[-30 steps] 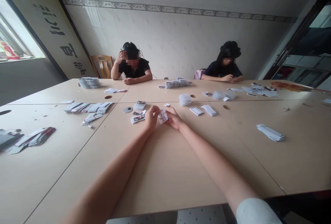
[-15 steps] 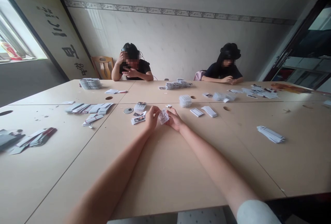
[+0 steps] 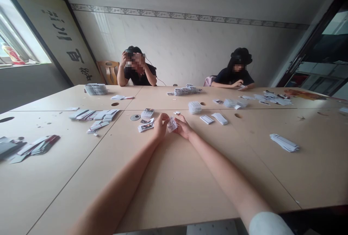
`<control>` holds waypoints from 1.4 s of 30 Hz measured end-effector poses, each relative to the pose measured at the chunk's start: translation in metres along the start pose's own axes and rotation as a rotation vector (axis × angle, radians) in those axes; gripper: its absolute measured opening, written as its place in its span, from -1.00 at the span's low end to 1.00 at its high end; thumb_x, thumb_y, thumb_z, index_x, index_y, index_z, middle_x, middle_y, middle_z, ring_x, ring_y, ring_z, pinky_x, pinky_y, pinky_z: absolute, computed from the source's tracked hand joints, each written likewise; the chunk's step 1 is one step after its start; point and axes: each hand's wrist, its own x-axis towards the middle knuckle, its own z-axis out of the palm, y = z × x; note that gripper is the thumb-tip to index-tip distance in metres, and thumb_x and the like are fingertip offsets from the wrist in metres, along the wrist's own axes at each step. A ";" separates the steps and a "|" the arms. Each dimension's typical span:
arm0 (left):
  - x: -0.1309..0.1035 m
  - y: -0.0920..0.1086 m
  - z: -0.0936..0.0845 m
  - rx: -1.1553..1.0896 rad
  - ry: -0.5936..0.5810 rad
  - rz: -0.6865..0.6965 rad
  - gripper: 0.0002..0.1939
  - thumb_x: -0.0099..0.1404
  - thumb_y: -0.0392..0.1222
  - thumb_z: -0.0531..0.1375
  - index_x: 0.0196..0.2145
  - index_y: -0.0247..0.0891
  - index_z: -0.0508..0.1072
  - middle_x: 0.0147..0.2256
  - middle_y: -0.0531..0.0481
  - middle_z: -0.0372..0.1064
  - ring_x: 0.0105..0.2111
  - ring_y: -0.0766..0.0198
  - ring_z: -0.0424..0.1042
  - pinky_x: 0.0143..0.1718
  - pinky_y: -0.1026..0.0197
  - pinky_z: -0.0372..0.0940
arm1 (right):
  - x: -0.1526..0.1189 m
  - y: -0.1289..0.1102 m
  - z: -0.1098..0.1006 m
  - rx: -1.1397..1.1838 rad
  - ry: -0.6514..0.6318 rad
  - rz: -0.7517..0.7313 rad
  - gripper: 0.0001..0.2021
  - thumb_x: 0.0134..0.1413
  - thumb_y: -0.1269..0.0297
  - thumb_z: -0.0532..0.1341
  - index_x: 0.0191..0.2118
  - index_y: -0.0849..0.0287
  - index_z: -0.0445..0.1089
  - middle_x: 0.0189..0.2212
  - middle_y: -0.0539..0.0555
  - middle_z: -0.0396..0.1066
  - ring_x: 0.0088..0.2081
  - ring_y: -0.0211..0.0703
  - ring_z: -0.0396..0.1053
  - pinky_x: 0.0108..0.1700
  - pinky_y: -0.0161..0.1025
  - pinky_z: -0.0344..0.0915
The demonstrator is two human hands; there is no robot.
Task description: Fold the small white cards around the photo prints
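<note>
A small clear plastic case (image 3: 172,124) is held up between my hands over the middle of the table. My left hand (image 3: 161,126) pinches its left edge, and my right hand (image 3: 183,127) grips it from the right and behind. What is inside the case is too small to make out. Left of my left hand lie printed cards with dark pictures (image 3: 146,127), and beyond them a short stack of clear cases topped with a picture card (image 3: 147,113). A stack of clear plastic cases (image 3: 194,107) stands past my right hand.
White cards (image 3: 219,118) lie to the right, with another card bundle (image 3: 284,142) farther out. Folded card stacks (image 3: 94,114) spread across the left. Round holes (image 3: 238,116) pierce the table (image 3: 174,188). Two people (image 3: 139,69) sit opposite; one holds something white.
My hands stay almost in place around the case. Across the table, the person on the left has raised a hand to the head; the person on the right now shows a white piece in the hands.
</note>
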 end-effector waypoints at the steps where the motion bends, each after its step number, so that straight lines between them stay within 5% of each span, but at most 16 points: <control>1: 0.000 0.000 0.000 0.005 -0.001 0.000 -0.98 0.24 -0.23 0.10 -0.34 -0.19 0.32 -0.35 0.01 0.39 -0.32 0.24 0.39 -0.23 0.17 0.30 | 0.000 0.000 0.000 -0.001 -0.001 -0.002 -0.25 -0.17 0.11 0.43 0.11 -0.07 0.03 -0.28 -0.02 0.44 -0.33 -0.17 0.45 -0.35 -0.19 0.42; 15: -0.002 -0.006 0.002 0.145 -0.044 0.090 -0.93 0.32 -0.26 0.02 -0.31 -0.20 0.29 -0.33 0.01 0.32 -0.33 0.25 0.32 -0.28 0.20 0.23 | -0.001 0.001 0.000 -0.011 0.029 -0.004 -0.17 -0.23 0.14 0.46 0.13 -0.10 -0.01 -0.27 -0.01 0.48 -0.31 -0.13 0.47 -0.32 -0.17 0.42; 22: -0.004 -0.010 0.006 0.284 0.023 0.119 -0.93 0.35 -0.23 0.01 -0.27 -0.18 0.28 -0.22 -0.04 0.22 -0.28 0.20 0.29 -0.19 0.12 0.24 | -0.001 0.001 0.001 0.011 0.056 -0.012 -0.16 -0.22 0.17 0.46 0.14 -0.12 -0.04 -0.28 -0.02 0.49 -0.32 -0.15 0.47 -0.32 -0.19 0.41; 42: -0.005 -0.009 0.005 0.302 0.016 0.153 -0.92 0.36 -0.26 0.00 -0.27 -0.16 0.27 -0.23 -0.04 0.22 -0.25 0.18 0.29 -0.16 0.09 0.20 | -0.001 0.001 0.004 0.065 0.090 -0.017 -0.16 -0.21 0.18 0.44 0.13 -0.16 -0.07 -0.31 -0.06 0.45 -0.33 -0.17 0.46 -0.34 -0.20 0.40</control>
